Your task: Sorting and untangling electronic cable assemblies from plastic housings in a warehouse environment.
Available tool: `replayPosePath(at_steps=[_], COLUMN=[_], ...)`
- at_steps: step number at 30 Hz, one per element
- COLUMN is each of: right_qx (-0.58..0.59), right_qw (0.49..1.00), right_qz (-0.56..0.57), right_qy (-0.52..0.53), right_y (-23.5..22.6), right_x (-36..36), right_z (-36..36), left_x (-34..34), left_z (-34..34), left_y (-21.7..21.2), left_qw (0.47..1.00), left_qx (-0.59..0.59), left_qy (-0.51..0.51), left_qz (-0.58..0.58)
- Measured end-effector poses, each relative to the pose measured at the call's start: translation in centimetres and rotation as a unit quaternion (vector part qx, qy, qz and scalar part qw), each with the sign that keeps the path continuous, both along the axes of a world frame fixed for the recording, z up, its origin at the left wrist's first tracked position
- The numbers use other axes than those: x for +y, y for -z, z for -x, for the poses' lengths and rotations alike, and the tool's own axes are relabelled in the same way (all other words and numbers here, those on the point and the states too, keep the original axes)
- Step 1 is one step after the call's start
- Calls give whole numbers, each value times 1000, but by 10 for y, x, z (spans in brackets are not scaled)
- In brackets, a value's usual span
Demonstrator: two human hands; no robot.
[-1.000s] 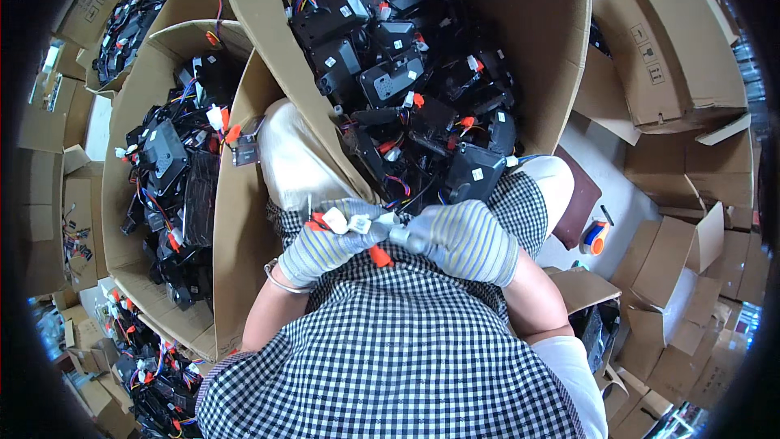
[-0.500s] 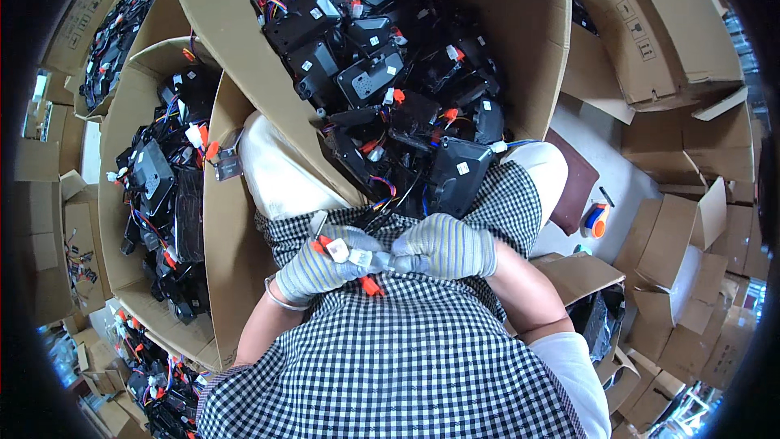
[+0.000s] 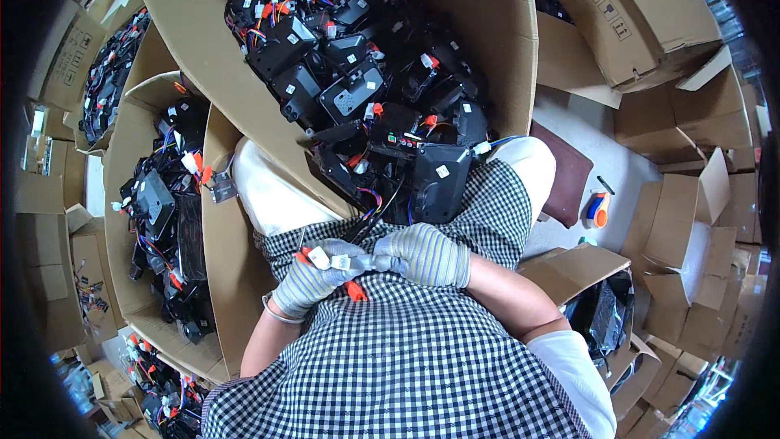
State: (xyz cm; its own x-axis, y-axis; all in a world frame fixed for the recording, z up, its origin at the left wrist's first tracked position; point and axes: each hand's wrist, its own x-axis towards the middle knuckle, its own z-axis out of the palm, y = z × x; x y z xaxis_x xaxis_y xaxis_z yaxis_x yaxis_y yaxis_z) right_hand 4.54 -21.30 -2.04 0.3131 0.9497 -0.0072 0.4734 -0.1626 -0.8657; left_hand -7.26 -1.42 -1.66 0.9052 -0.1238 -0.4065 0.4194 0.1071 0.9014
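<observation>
Over my lap, my left hand (image 3: 313, 276) in a grey-striped work glove is closed around a bunch of wire connectors. A white connector (image 3: 319, 258) and an orange-red one (image 3: 355, 291) stick out of it. My gloved right hand (image 3: 428, 255) pinches the end of a pale connector (image 3: 361, 262) that reaches across from the left fingers. Dark cables (image 3: 366, 226) run from near my hands toward a black plastic housing (image 3: 441, 183) at the near edge of the large carton (image 3: 236, 81), which is full of similar black units.
A second carton (image 3: 122, 219) of black units with wires stands at my left. On the floor to the right lie an orange-and-blue tape roll (image 3: 599, 210) and a dark red mat (image 3: 561, 175). Opened cardboard boxes (image 3: 674, 228) crowd the right side, one holding black plastic (image 3: 600, 317).
The view has shifted slightly, so the cartons sit further left. Both hands remain together at the connectors, and the right one still pinches the pale connector.
</observation>
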Motion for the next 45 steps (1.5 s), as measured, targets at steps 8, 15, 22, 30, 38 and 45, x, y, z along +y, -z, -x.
replayPosePath(at_steps=[8,15,22,30,38,45], right_qx=[-134,-207,-202,140,-266,137], right_qw=[976,915,973,883,959,967], right_qz=[-141,299,101,-222,-34,-54], right_qy=[97,173,48,390,92,210], right_y=[5,16,53,-86,4,66], right_x=[-1,84,67,9,33,36], right_z=[-29,-39,-90,-91,-81,-50], left_x=[-5,4,9,3,-14,-15], left_z=[4,-2,-2,-31,-64,-81], left_y=[1,10,12,-25,-8,-1], left_qw=[982,976,986,975,929,945], left_qx=[-51,-111,-77,-212,-289,-193], left_qy=[-163,-130,-141,-53,-228,-249], left_qz=[-81,-134,44,48,46,85])
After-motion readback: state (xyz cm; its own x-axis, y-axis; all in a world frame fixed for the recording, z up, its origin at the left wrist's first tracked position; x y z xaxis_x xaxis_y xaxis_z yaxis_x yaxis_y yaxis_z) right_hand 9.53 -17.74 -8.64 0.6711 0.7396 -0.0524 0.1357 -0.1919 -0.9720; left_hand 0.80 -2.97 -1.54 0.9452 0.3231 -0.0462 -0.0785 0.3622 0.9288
